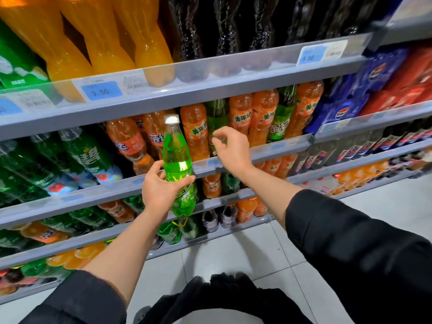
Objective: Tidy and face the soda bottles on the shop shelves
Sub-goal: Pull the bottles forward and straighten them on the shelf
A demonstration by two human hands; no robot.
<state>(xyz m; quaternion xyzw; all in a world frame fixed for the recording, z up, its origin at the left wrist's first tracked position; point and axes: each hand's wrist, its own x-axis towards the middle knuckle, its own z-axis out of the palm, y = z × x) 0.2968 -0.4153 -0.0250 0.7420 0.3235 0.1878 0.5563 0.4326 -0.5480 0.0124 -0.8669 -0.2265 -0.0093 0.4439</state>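
Head view: left hand [161, 191] grips green bottle [178, 169] (upright); right hand [231, 148] beside it, fingers loosely curled.

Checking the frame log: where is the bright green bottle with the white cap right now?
In the head view, centre frame, the bright green bottle is off the shelf, upright, gripped by the left hand in front of the orange soda bottles.

grey shelves [210, 90], soda bottles [194, 129] in rows

Bright green soda bottle [178, 170], white cap, upright before shelves.
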